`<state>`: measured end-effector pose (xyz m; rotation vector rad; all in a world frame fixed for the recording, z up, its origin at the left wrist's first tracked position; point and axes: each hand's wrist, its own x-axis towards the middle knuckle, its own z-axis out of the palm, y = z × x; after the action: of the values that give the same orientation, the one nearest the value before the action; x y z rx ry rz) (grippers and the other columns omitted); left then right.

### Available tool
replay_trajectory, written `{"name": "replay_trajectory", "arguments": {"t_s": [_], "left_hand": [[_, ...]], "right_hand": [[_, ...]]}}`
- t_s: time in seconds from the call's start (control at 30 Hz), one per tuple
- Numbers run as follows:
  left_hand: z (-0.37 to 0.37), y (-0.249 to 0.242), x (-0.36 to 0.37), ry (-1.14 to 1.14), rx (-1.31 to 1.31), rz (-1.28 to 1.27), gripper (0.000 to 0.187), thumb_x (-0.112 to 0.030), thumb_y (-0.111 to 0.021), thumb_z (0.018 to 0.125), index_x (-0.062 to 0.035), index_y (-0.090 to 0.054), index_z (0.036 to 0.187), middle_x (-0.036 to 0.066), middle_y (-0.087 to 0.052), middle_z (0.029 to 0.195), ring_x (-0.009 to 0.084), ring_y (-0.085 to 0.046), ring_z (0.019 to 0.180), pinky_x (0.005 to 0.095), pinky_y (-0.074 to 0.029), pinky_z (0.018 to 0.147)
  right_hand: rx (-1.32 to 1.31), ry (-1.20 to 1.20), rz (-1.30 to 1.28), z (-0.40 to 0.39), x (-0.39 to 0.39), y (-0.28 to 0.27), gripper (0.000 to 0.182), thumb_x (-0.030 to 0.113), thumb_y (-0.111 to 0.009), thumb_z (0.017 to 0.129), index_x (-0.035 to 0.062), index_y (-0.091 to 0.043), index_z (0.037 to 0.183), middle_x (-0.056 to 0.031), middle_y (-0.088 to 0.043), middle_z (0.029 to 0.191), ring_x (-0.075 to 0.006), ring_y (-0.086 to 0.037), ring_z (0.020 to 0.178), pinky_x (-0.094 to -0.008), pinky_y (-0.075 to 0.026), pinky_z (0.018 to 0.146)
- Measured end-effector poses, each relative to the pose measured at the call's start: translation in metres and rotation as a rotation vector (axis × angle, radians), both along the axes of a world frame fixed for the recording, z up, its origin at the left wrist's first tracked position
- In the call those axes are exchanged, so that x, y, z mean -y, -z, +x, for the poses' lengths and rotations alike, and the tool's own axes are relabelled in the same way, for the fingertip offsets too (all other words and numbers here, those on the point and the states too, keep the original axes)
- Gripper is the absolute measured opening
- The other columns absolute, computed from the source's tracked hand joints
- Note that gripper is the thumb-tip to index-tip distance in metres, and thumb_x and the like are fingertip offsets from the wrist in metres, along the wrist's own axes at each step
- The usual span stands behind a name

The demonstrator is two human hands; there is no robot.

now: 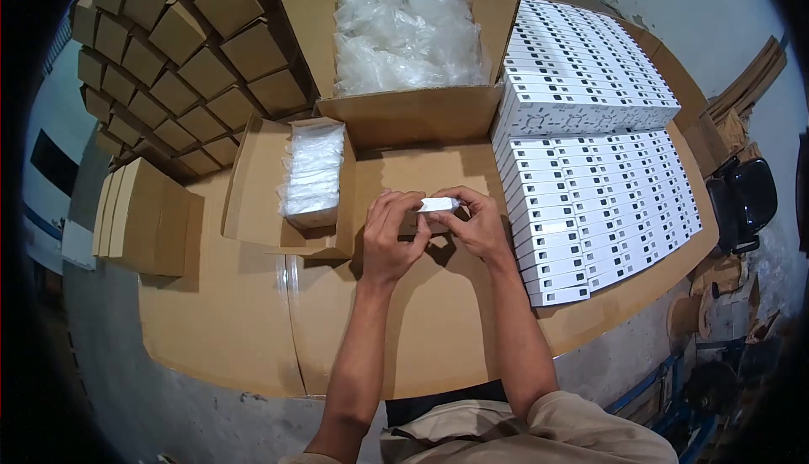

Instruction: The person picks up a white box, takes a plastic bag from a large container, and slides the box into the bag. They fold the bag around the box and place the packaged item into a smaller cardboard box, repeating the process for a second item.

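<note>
Fingers of both bare hands bent and close together, narrowed onto a small, white, box-shaped piece [439, 204]. Left hand [390, 232] had its left end; right hand [476, 221] had its right end, forefinger over the top edge, thumb beneath. Piece sat between the two hands, above a tan cardboard work surface [219, 312], with dark shadow under the wrists. Markings on it too small to read.

Just left of the left hand: an open brown cardboard box [253, 190], flap spread outward, carrying a row of white packets in clear plastic [316, 165].

Beyond the hands, a large open brown carton [413, 118] held a heap of crumpled clear plastic bags [404, 34].

Right of the right hand: tight rows of slim white boxes with small dark squares [607, 203], the far rows stacked higher than the near ones.

Far left, a few upright brown cardboard boxes [152, 215] stood together; behind them rose a tall stack of closed brown cartons [181, 72]. Off the right edge, a black chair [750, 194] on grey floor.
</note>
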<state>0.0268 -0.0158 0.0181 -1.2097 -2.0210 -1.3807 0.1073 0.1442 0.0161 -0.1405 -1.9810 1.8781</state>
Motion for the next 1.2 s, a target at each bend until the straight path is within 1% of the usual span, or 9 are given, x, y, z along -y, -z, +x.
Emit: {"name": "replay_trajectory", "arguments": {"t_s": [0.13, 0.23, 0.33, 0.47, 0.57, 0.87, 0.97, 1.07, 1.2], "left_hand": [[-0.001, 0.001, 0.000, 0.039, 0.165, 0.046, 0.027, 0.000, -0.073, 0.078, -0.0012, -0.066, 0.104, 0.012, -0.072, 0.102, 0.0310, -0.069, 0.098, 0.0454, -0.052, 0.099], [0.002, -0.005, 0.001, 0.084, 0.431, 0.083, 0.026, 0.000, -0.071, 0.080, -0.0005, -0.065, 0.105, 0.012, -0.072, 0.100, 0.0278, -0.070, 0.096, 0.0414, -0.052, 0.098], [-0.001, 0.000, 0.001, 0.138, 0.592, 0.131, 0.029, 0.000, -0.069, 0.081, 0.0002, -0.064, 0.109, 0.012, -0.071, 0.102, 0.0236, -0.068, 0.098, 0.0365, -0.051, 0.096], [-0.010, 0.014, 0.002, 0.204, 0.639, 0.127, 0.040, 0.004, -0.064, 0.084, 0.0014, -0.055, 0.123, 0.010, -0.060, 0.116, 0.0178, -0.059, 0.110, 0.0309, -0.047, 0.097], [-0.009, 0.011, 0.001, 0.200, 0.659, 0.106, 0.040, 0.004, -0.063, 0.085, 0.0014, -0.054, 0.124, 0.010, -0.059, 0.118, 0.0165, -0.056, 0.112, 0.0299, -0.045, 0.098], [-0.006, 0.014, 0.002, 0.166, 0.692, 0.099, 0.046, 0.002, -0.063, 0.087, -0.0022, -0.050, 0.131, 0.008, -0.058, 0.112, 0.0158, -0.058, 0.104, 0.0298, -0.048, 0.090], [0.001, 0.013, 0.002, 0.096, 0.642, 0.139, 0.049, -0.001, -0.067, 0.084, -0.0046, -0.051, 0.130, 0.015, -0.064, 0.110, 0.0210, -0.064, 0.101, 0.0355, -0.052, 0.089], [0.009, 0.008, 0.008, 0.075, 0.732, 0.086, 0.060, -0.002, -0.069, 0.085, -0.0052, -0.044, 0.139, 0.020, -0.063, 0.118, 0.0268, -0.066, 0.105, 0.0384, -0.052, 0.090], [0.027, 0.021, 0.014, -0.077, 0.618, 0.060, 0.073, 0.001, -0.069, 0.085, -0.0018, -0.035, 0.151, 0.024, -0.054, 0.137, 0.0324, -0.056, 0.124, 0.0403, -0.046, 0.104]], "right_hand": [[-0.005, -0.021, -0.079, -0.001, 0.000, 0.006, 0.026, 0.003, -0.079, 0.088, -0.0017, -0.069, 0.111, -0.0098, -0.073, 0.109, -0.0140, -0.069, 0.099, -0.0283, -0.059, 0.084], [-0.123, 0.039, 0.205, -0.004, -0.003, 0.003, 0.030, 0.002, -0.079, 0.086, 0.0007, -0.069, 0.115, -0.0095, -0.070, 0.120, -0.0164, -0.067, 0.110, -0.0314, -0.058, 0.089], [-0.082, 0.028, -0.006, 0.000, 0.007, -0.011, 0.029, -0.002, -0.075, 0.085, 0.0028, -0.071, 0.114, -0.0084, -0.068, 0.126, -0.0185, -0.064, 0.117, -0.0324, -0.057, 0.092], [-0.079, -0.011, 0.033, -0.001, 0.004, -0.003, 0.028, -0.006, -0.069, 0.084, 0.0032, -0.073, 0.110, -0.0083, -0.069, 0.123, -0.0182, -0.066, 0.111, -0.0300, -0.056, 0.087], [-0.099, 0.035, 0.109, -0.002, 0.003, 0.001, 0.027, -0.007, -0.067, 0.081, 0.0035, -0.075, 0.105, -0.0077, -0.070, 0.117, -0.0172, -0.066, 0.104, -0.0290, -0.055, 0.082], [-0.122, 0.113, 0.269, -0.002, 0.001, -0.003, 0.025, -0.005, -0.071, 0.080, 0.0062, -0.076, 0.102, -0.0055, -0.071, 0.103, -0.0120, -0.063, 0.090, -0.0246, -0.049, 0.068], [-0.081, 0.122, 0.269, -0.001, 0.000, -0.005, 0.025, -0.004, -0.073, 0.080, 0.0065, -0.076, 0.102, -0.0049, -0.072, 0.104, -0.0107, -0.061, 0.087, -0.0242, -0.049, 0.068], [-0.097, 0.122, 0.195, -0.001, 0.001, -0.001, 0.025, -0.005, -0.074, 0.081, 0.0054, -0.076, 0.104, -0.0046, -0.072, 0.105, -0.0100, -0.061, 0.086, -0.0239, -0.049, 0.070], [-0.141, 0.159, 0.062, -0.001, -0.002, 0.003, 0.023, -0.007, -0.072, 0.086, 0.0011, -0.073, 0.108, -0.0061, -0.071, 0.108, -0.0109, -0.063, 0.090, -0.0236, -0.051, 0.075]]}}
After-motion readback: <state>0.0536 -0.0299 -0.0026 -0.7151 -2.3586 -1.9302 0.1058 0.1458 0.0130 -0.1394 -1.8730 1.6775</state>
